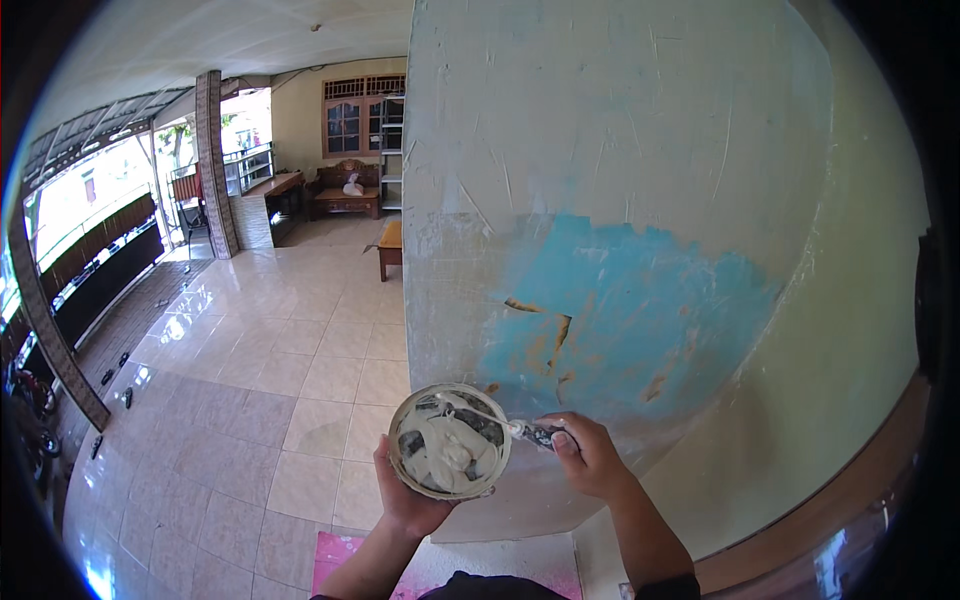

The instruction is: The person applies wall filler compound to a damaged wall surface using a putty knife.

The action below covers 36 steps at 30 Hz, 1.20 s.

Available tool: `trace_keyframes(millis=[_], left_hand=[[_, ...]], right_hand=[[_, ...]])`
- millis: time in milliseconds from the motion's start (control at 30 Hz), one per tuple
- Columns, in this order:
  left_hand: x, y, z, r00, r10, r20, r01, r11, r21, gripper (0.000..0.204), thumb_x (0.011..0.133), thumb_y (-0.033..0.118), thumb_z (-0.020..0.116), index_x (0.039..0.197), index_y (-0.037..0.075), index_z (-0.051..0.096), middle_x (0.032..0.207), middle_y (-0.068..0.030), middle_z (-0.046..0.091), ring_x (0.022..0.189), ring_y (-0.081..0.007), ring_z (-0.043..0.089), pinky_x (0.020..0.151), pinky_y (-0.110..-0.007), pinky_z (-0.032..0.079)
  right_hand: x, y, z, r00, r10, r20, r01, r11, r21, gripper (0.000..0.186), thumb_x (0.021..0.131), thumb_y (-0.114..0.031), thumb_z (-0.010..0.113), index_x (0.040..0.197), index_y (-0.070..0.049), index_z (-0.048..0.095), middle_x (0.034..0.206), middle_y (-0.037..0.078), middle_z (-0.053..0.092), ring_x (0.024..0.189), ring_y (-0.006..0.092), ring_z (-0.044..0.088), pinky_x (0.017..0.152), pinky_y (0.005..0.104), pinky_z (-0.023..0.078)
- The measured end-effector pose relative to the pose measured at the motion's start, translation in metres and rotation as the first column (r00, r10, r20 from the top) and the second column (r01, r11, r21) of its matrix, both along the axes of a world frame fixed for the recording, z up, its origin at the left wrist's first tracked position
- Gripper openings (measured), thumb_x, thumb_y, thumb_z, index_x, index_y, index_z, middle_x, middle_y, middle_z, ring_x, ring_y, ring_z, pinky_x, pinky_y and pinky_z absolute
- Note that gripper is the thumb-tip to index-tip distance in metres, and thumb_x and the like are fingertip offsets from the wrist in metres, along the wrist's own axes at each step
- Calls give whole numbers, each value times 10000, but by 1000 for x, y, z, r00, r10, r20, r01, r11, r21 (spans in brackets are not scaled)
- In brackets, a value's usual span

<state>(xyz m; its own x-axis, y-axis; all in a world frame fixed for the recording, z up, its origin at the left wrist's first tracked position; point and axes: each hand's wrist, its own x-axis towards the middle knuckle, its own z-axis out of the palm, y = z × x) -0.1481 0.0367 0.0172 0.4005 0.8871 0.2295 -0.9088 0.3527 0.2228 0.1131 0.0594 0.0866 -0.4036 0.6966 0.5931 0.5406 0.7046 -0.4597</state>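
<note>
A: State the position of the container.

B: The round putty bowl sat low in the centre of the view, just in front of the wall corner. It held white filler paste, spread unevenly, with dark patches of the bowl's inner surface showing through.

A: State the condition of each hand.

B: The left hand was cupped under the bowl, fingers curled up its near side, carrying its weight. The right hand was closed around the dark handle of a putty knife. The blade reached over the rim into the bowl, its tip lying in the paste.

A: Describe the surface directly behind.

B: The wall was pale and scratched. A turquoise paint patch covered its lower middle, with brown flaked spots where the coating had chipped away. These lay just above the bowl.

A: And beyond that?

B: A glossy tiled floor extended to the left. A low wooden bench stood near the wall's far edge. A patterned pillar and a window with a wooden frame stood well apart, at the back. A pink mat lay beside the person's left forearm.
</note>
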Motion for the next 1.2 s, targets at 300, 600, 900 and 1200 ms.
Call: trace_keyframes(millis=[300,600,900,1200], left_hand=[[-1,-2,-6,994,71,-78,-73,997,-12,908,874,746,421,1555,160,292,1557,-170,353,1368,-464,411,938,-746,435],[-4,-2,-15,998,63,22,-62,997,-44,921,861,751,444,1551,158,300,1549,-166,367,1358,-458,424,927,-741,442],[3,-2,-20,992,123,-25,-123,992,-25,908,859,747,442,1546,169,307,1547,-161,363,1358,-464,419,923,-736,447],[4,-1,-29,991,129,-37,-130,991,-42,893,868,751,408,1550,183,307,1552,-152,360,1371,-441,409,941,-741,432]], right_hand=[[0,11,-33,786,44,-616,-539,537,-649,388,1078,-376,431,1257,-61,573,820,78,649,598,90,477,542,221,393],[-11,15,43,932,133,-336,-146,989,-14,450,925,-221,617,1304,-14,491,1090,126,571,979,220,567,923,368,455],[-23,77,167,992,-121,22,60,638,768,546,892,-86,686,1381,-133,448,1044,165,544,797,318,640,633,400,544],[-47,102,201,809,-582,86,246,468,849,571,887,-176,690,1410,-147,463,834,98,551,575,263,605,506,385,529]])
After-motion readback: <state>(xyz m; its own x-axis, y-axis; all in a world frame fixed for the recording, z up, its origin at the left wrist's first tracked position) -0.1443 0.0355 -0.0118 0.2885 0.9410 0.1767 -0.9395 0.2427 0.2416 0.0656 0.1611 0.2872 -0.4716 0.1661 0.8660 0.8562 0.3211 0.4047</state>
